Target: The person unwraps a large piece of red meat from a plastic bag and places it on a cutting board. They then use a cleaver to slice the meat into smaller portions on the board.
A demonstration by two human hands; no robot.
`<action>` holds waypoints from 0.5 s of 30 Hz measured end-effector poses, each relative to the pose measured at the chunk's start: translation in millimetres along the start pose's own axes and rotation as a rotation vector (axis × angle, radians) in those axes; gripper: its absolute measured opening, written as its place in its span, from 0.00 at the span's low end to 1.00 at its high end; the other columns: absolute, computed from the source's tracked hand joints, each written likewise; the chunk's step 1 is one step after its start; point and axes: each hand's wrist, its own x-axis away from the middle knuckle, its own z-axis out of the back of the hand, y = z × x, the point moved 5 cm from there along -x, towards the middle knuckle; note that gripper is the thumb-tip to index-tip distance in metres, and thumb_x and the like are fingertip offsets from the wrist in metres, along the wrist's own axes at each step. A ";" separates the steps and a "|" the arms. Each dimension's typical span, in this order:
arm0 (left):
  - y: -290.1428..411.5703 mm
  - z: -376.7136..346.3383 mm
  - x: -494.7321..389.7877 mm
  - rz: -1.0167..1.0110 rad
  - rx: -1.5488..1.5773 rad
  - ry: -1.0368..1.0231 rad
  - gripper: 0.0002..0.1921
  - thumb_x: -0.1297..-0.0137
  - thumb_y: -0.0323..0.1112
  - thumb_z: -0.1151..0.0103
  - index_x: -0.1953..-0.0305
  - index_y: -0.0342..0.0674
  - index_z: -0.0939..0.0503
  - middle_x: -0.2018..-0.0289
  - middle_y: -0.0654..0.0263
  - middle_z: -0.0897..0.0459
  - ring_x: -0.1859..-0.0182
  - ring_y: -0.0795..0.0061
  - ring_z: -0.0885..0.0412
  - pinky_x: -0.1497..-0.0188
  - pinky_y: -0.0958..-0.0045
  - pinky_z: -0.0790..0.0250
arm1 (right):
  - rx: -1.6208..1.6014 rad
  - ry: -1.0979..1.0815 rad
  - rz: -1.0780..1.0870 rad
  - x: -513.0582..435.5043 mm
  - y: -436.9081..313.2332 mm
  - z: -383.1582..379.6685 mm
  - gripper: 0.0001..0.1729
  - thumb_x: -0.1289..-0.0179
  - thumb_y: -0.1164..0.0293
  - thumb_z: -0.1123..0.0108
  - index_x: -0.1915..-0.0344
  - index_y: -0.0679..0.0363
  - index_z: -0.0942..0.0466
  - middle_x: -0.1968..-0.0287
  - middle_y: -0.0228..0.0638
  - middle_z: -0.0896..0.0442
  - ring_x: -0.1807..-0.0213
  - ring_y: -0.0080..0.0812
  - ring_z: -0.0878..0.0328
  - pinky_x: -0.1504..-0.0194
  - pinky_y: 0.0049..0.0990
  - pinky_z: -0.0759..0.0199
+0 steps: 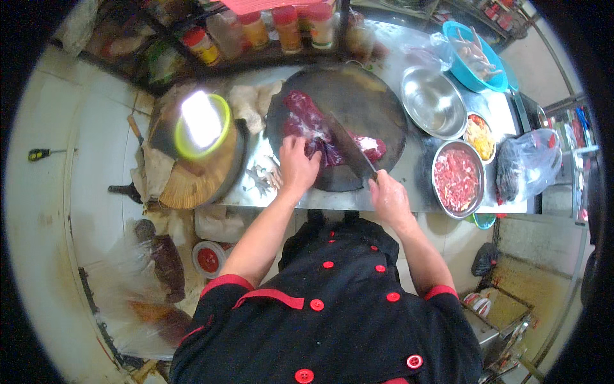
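Note:
A large piece of dark red raw meat lies on a round dark chopping board on the metal table. My left hand presses on the meat's near left part with bent fingers. In my right hand is the handle of a cleaver, its broad blade slanting up and left across the meat. Part of the meat shows to the right of the blade. Whether the edge has gone into the meat cannot be told.
Right of the board stand an empty steel bowl, a steel bowl of cut meat, a small bowl of chopped ingredients and a blue basin. At left, a yellow-green rimmed container rests on a wooden block. Spice jars line the back.

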 end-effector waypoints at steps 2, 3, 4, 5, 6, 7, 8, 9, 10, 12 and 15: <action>0.9 -5.2 6.9 0.023 -0.005 0.010 0.21 0.47 0.34 0.30 0.52 0.37 0.23 0.49 0.50 0.27 0.47 0.45 0.29 0.43 0.54 0.35 | 0.101 -0.026 0.012 -11.5 7.4 10.5 0.10 0.32 0.66 0.45 0.60 0.59 0.35 0.67 0.52 0.19 0.64 0.61 0.21 0.64 0.55 0.27; 2.1 -8.6 10.0 0.044 -0.020 0.003 0.20 0.47 0.34 0.30 0.53 0.37 0.24 0.48 0.50 0.27 0.46 0.46 0.28 0.43 0.54 0.34 | 0.169 -0.051 -0.001 -16.7 11.3 14.1 0.11 0.31 0.66 0.45 0.60 0.59 0.35 0.67 0.51 0.19 0.64 0.61 0.21 0.64 0.55 0.27; 3.2 -10.5 11.9 0.058 -0.039 0.011 0.20 0.47 0.34 0.30 0.54 0.37 0.24 0.48 0.51 0.27 0.45 0.47 0.28 0.42 0.55 0.34 | 0.188 -0.072 0.018 -22.2 13.3 17.4 0.10 0.31 0.65 0.46 0.59 0.59 0.34 0.66 0.51 0.19 0.65 0.60 0.20 0.64 0.54 0.27; 4.5 -11.6 12.8 0.063 -0.033 0.026 0.20 0.47 0.34 0.31 0.54 0.36 0.24 0.48 0.51 0.27 0.45 0.47 0.28 0.43 0.55 0.34 | 0.177 -0.086 0.041 -24.9 13.7 19.6 0.10 0.31 0.65 0.46 0.59 0.60 0.34 0.66 0.50 0.19 0.65 0.60 0.20 0.64 0.54 0.27; 5.3 -11.1 12.8 0.058 -0.031 0.057 0.19 0.47 0.34 0.31 0.55 0.36 0.24 0.48 0.51 0.27 0.45 0.47 0.28 0.43 0.54 0.34 | 0.170 -0.095 0.057 -27.7 14.0 21.9 0.10 0.31 0.66 0.46 0.59 0.60 0.33 0.65 0.50 0.19 0.65 0.60 0.20 0.64 0.54 0.27; 6.0 -11.7 13.1 0.060 -0.030 0.061 0.19 0.47 0.34 0.31 0.55 0.36 0.24 0.48 0.52 0.27 0.45 0.47 0.28 0.43 0.54 0.34 | 0.161 -0.108 0.070 -28.0 13.8 23.7 0.10 0.31 0.66 0.46 0.59 0.60 0.33 0.65 0.50 0.19 0.65 0.59 0.20 0.63 0.54 0.27; 4.6 -12.0 12.8 0.066 -0.033 0.033 0.20 0.47 0.35 0.31 0.54 0.35 0.24 0.47 0.51 0.27 0.44 0.47 0.28 0.42 0.55 0.34 | 0.149 -0.100 0.092 -28.2 12.5 26.1 0.10 0.31 0.66 0.46 0.59 0.60 0.33 0.65 0.50 0.19 0.65 0.59 0.20 0.63 0.54 0.27; 4.9 -10.4 13.2 0.050 -0.030 0.058 0.21 0.47 0.35 0.31 0.53 0.35 0.24 0.47 0.51 0.27 0.44 0.47 0.28 0.42 0.55 0.34 | 0.134 -0.094 0.114 -27.4 10.5 28.1 0.10 0.31 0.66 0.46 0.59 0.60 0.33 0.65 0.50 0.19 0.65 0.59 0.20 0.63 0.54 0.27; 3.4 -8.8 13.4 0.048 -0.033 0.059 0.21 0.47 0.36 0.31 0.52 0.35 0.24 0.47 0.51 0.27 0.44 0.47 0.28 0.41 0.55 0.34 | 0.117 -0.089 0.134 -26.8 8.2 29.7 0.10 0.31 0.66 0.46 0.59 0.60 0.33 0.65 0.50 0.19 0.65 0.59 0.20 0.63 0.54 0.27; 2.2 -6.8 13.4 0.029 -0.037 0.075 0.21 0.47 0.35 0.32 0.52 0.34 0.23 0.48 0.51 0.27 0.45 0.47 0.28 0.42 0.55 0.34 | 0.109 -0.088 0.177 -28.0 2.5 31.1 0.10 0.31 0.66 0.46 0.59 0.60 0.32 0.65 0.50 0.19 0.66 0.59 0.20 0.64 0.54 0.26; 2.0 -7.0 13.5 0.014 -0.031 0.110 0.20 0.47 0.34 0.33 0.53 0.32 0.23 0.49 0.50 0.26 0.47 0.47 0.28 0.43 0.55 0.34 | 0.140 -0.101 0.253 -36.9 -6.6 27.1 0.09 0.31 0.68 0.48 0.59 0.60 0.33 0.66 0.50 0.19 0.68 0.58 0.20 0.66 0.53 0.26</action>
